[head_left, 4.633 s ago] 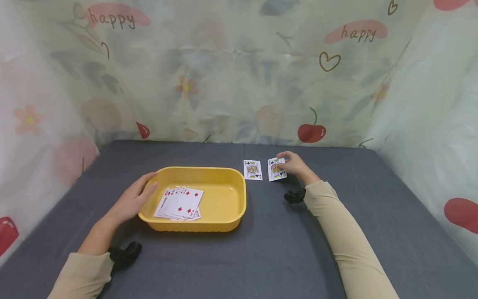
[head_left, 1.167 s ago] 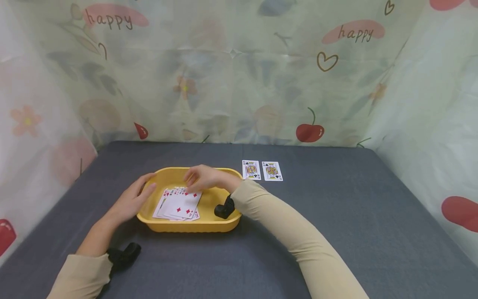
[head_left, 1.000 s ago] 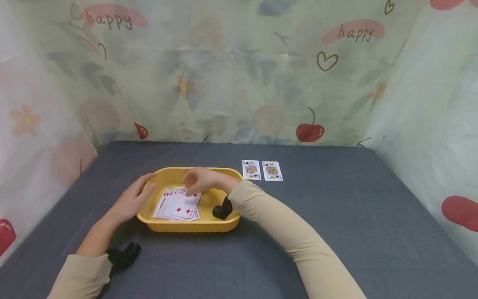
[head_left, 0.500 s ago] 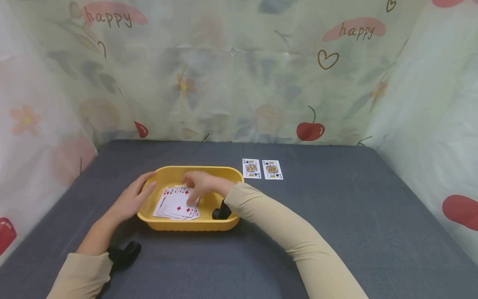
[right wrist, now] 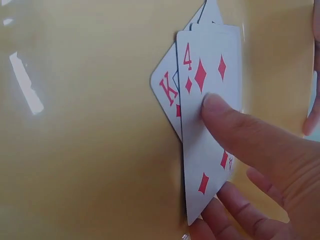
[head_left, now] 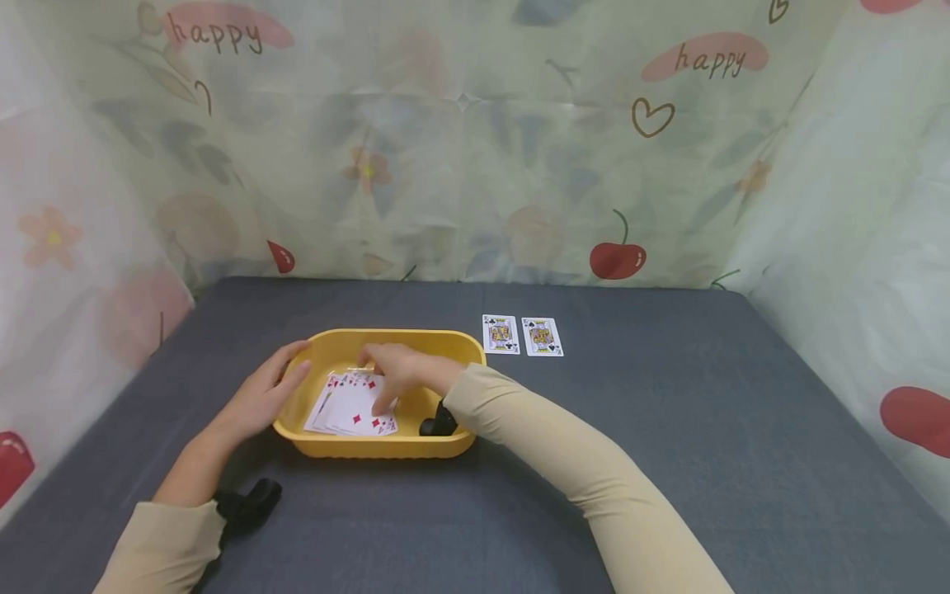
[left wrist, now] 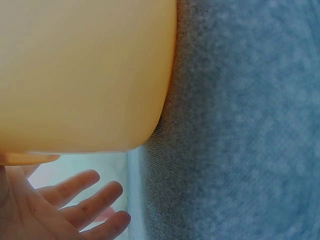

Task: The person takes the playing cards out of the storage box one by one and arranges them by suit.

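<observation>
A yellow plastic tray [head_left: 393, 448] sits left of centre on the table with a loose pile of playing cards [head_left: 337, 412] inside. My left hand [head_left: 260, 396] rests at the tray's left rim; its fingers are straight and spread along the outside in the left wrist view. My right hand [head_left: 401, 371] reaches into the tray. In the right wrist view its thumb lies on the face of the four of diamonds [right wrist: 207, 130] while the other fingers curl at the card's far edge, pinching it. A king of diamonds [right wrist: 167, 90] pokes out beneath.
Two kings lie face up side by side beyond the tray's right corner: a king of clubs [head_left: 500, 335] and a king of spades [head_left: 543, 337]. A dark grey cloth covers the table [head_left: 668, 429]. Patterned curtains [head_left: 460, 165] enclose the back and sides.
My right hand let go of the king of spades beside the king of clubs, then moved left into the tray and down onto the pile. The top card has shifted slightly. The left hand stayed.
</observation>
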Tool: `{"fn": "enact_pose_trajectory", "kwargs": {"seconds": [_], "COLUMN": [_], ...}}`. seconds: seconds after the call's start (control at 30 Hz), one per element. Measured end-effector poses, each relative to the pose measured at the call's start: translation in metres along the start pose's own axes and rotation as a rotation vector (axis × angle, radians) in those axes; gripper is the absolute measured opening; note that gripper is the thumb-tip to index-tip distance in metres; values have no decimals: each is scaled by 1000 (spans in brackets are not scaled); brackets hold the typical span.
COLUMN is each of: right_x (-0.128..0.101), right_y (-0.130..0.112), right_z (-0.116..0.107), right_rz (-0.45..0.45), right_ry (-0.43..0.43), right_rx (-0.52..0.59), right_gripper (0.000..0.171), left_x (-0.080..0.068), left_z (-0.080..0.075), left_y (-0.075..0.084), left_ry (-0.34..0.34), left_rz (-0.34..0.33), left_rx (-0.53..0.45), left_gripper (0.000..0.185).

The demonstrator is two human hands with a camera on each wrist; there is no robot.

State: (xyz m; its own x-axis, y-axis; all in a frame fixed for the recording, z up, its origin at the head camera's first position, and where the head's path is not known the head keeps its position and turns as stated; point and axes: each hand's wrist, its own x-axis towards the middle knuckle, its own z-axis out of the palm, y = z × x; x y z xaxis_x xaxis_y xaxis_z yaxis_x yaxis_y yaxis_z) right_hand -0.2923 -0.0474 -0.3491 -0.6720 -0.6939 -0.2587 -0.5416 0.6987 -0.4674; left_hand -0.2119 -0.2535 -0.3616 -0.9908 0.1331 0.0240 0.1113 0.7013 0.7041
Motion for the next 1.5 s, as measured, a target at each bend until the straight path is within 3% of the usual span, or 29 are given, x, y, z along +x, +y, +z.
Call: {"fn": "enact_pose_trajectory", "kwargs": {"seconds": [0.33, 0.77, 1.23, 1.5], "right_x": [-3, -16, -41, -59], "right_y": [0, 15, 42, 62], "right_z": [-3, -27, -55, -71], "right_rz": [-53, -106, -26, 16], "right_ry": [61, 11, 212, 301], "right_rx": [-20, 239, 502, 553], "right_gripper": [63, 50, 26, 23], "left_x": [1, 0, 1, 0], "left_z": [0, 1, 1, 1], "left_y": [0, 0, 0, -1], "left_ry": [1, 4, 6, 5], "left_rz": [1, -6, -10, -14], "left_rx": [-2, 5, 7, 0], "left_gripper": [60, 60, 61, 61]}}
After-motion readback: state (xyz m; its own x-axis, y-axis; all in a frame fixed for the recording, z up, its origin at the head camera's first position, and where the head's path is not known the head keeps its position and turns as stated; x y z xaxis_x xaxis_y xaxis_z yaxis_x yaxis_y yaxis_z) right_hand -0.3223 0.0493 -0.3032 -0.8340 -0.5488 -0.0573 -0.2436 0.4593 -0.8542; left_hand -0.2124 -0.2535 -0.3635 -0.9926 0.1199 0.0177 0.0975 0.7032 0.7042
